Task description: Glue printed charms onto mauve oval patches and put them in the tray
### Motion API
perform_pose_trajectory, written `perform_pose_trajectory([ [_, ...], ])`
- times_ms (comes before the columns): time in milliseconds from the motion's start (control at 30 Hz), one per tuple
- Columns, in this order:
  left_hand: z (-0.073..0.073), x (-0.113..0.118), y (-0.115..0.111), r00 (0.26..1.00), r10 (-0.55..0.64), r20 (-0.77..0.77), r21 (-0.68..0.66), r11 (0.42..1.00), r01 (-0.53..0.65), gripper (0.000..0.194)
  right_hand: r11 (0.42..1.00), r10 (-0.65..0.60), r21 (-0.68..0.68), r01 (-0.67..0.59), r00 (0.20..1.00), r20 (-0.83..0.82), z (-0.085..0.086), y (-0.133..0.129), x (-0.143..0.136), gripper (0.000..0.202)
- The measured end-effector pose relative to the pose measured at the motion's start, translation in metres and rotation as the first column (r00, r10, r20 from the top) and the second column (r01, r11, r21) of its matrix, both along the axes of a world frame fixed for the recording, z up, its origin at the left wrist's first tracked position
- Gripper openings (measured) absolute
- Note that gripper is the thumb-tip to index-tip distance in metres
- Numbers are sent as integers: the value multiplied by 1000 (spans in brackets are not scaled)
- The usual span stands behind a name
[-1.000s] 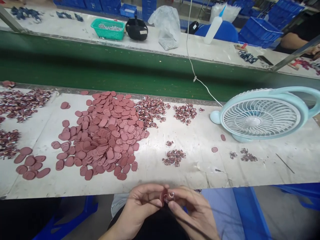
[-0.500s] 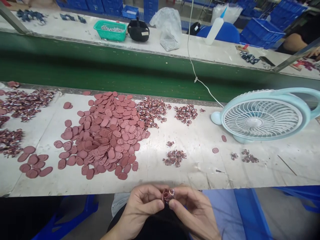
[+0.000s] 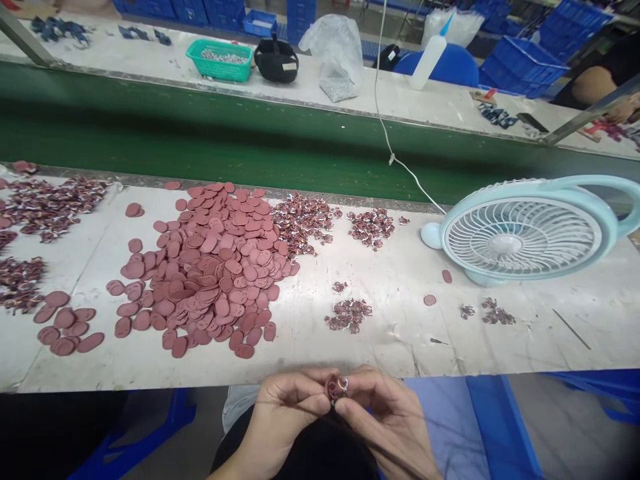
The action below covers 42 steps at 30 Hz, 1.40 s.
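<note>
- in the head view, our left hand (image 3: 285,413) pinches a reddish-brown piece (image 3: 331,387) between thumb and fingers, nearer to us than the big oval heap (image 3: 215,267) and to its right
- our right hand (image 3: 387,413) pinches a small curled piece (image 3: 343,384) with pale edging, touching the first; the rear fingers curl in, partly hidden
- we judge both light, the first bendy and matte, the curled one easier to crush, so we'd grip by the rims, softly
- our wrists angle inward from below, thumbs nearest us, fingertips almost meeting
- small clusters (image 3: 349,315) and the fan (image 3: 523,230) sit right of the heap
</note>
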<state>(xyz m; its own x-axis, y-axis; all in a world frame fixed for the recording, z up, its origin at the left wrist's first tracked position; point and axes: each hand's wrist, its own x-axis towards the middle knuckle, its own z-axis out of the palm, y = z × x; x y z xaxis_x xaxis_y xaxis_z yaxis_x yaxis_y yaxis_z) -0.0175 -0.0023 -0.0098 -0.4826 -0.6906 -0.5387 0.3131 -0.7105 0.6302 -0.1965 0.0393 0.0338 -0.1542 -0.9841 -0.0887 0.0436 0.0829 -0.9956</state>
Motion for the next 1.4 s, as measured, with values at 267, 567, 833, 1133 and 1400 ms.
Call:
perform_pose_trajectory([
  [267,-2,0,5,999,16,29,-24,1000,-15,21,991,-17,133,-4,988,156,-11,13,-2,13],
  [567,11,1,2,992,-29,122,-142,989,46,14,983,-92,-174,55,973,-210,5,6,4,28],
  [833,53,-13,0,976,127,178,-25,992,-125,20,947,-134,-321,-25,876,-464,9,9,-1,24],
  [1133,48,-7,-1,978,46,204,-131,991,-19,15,968,-55,-245,-61,897,-438,3,19,-5,39],
  [1400,28,-2,5,990,13,144,-90,996,0,24,983,-70,-179,37,981,-180,8,11,0,26],
])
